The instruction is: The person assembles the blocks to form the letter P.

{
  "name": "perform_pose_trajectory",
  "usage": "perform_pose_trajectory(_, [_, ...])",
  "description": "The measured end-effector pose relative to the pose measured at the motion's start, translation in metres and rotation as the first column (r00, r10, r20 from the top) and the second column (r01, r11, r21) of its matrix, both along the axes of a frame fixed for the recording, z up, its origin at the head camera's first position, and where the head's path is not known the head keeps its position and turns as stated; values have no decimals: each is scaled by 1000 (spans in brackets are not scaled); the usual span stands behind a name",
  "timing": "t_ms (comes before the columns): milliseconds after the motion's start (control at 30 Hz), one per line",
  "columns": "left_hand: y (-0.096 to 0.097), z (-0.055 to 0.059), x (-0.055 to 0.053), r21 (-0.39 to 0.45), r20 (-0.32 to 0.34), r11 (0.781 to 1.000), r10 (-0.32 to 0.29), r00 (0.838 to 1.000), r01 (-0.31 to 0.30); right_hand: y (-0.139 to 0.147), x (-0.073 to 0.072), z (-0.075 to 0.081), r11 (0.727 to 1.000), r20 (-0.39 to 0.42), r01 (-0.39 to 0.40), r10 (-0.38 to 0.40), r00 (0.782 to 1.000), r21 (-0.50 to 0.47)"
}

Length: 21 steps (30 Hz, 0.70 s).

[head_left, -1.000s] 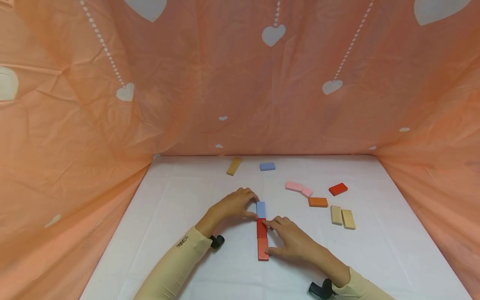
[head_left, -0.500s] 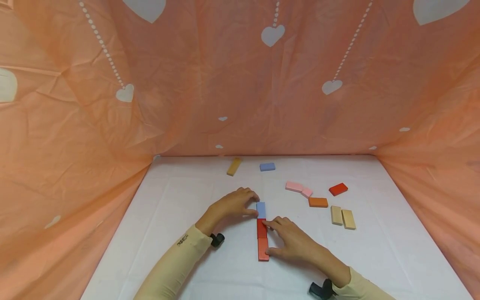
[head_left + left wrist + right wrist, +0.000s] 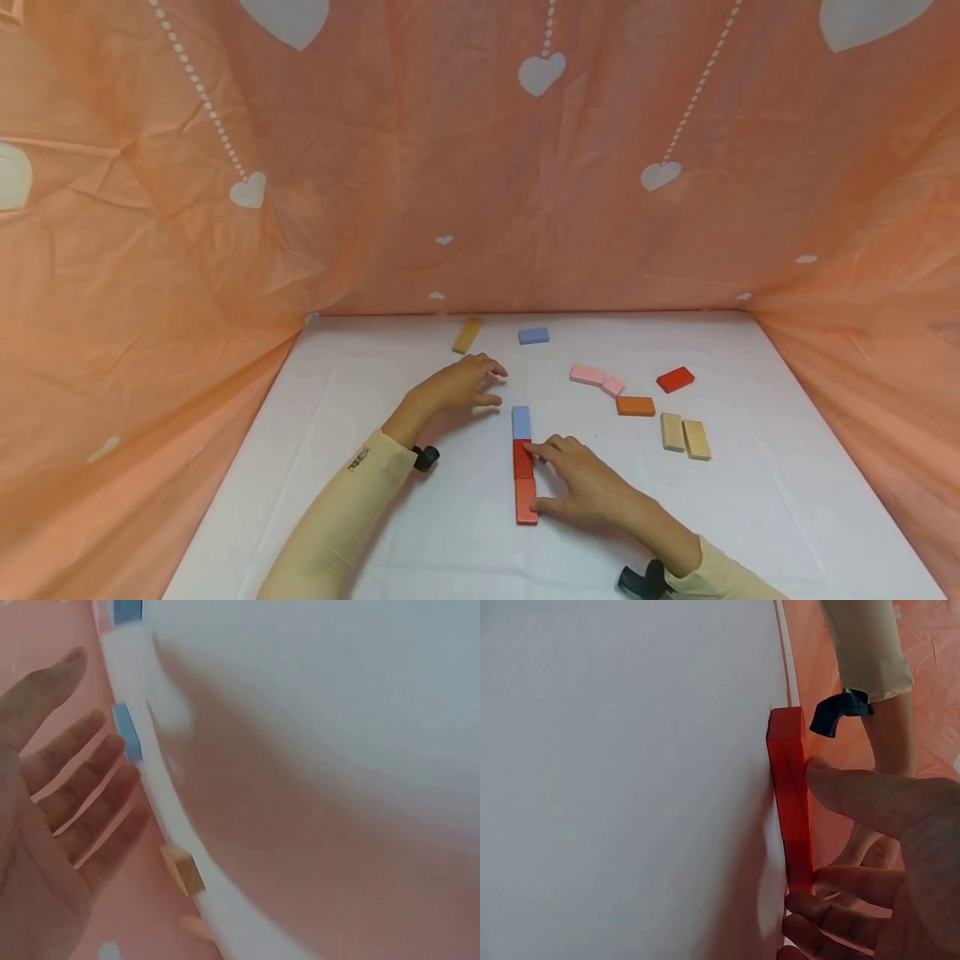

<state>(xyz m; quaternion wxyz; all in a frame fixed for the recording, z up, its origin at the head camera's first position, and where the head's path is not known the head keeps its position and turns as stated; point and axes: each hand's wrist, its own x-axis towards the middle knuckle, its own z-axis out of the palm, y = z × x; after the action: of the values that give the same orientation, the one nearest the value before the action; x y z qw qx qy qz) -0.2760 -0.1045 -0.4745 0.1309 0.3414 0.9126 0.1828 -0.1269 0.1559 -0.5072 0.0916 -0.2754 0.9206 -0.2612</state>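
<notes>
A: Any lettering close to the grips?
B: A dark printed mark (image 3: 358, 459) on the cream sleeve (image 3: 326, 521) behind the left grip (image 3: 453, 387); it is too small to read.
A: How does that grip stand?
B: Wide, fingers apart, over the bench (image 3: 450, 554), just short of the pale blue block (image 3: 521, 422).
A: And the right grip (image 3: 581, 483)?
B: Wide as well. Its thumb touches the near red block (image 3: 526, 502), its forefinger the middle red block (image 3: 522, 458).
A: So the row lies where?
B: Just left of the right grip: three smooth, flat oblongs end to end, blue farthest.
A: What else?
B: Beyond the left grip, a wood-toned block (image 3: 467, 336) and a second blue block (image 3: 533, 336). Beyond the right grip, a pink block (image 3: 587, 374) beside a shorter pink block (image 3: 612, 386), an orange block (image 3: 635, 406) and a loose red block (image 3: 675, 380); two tan blocks (image 3: 672, 432) lie side by side off to its right.
A: And the fabric?
B: Past both grips hangs a wrinkled orange sheet (image 3: 480, 167) with white hearts (image 3: 542, 75).
</notes>
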Motion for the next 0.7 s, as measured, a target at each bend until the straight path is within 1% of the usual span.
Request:
perform_pose_trajectory(167, [-11,2,-15,21,8,999,40,999,-40,1,0,-1,1000,1,-2,2,1000,6])
perform_pose_trajectory(300, [-20,0,-27,33,18,994,102,995,-102,1,0,0,1000,2,-2,2,1000,10])
perform_pose_trajectory(433, [-25,-1,-35,61,50,985,158,986,-161,1,0,0,1000,-12,-3,3,1000,15])
perform_pose_trajectory(533, [-26,-1,-42,72,52,982,171,984,-174,2,0,0,1000,-25,-6,6,1000,18])
perform_pose_trajectory(600, [-27,-1,-47,63,43,982,177,983,-179,2,0,1,1000,-30,-9,9,1000,13])
perform_pose_trajectory(700, [-28,1,-54,47,62,979,196,979,-199,1,0,1,1000,-40,-12,13,999,10])
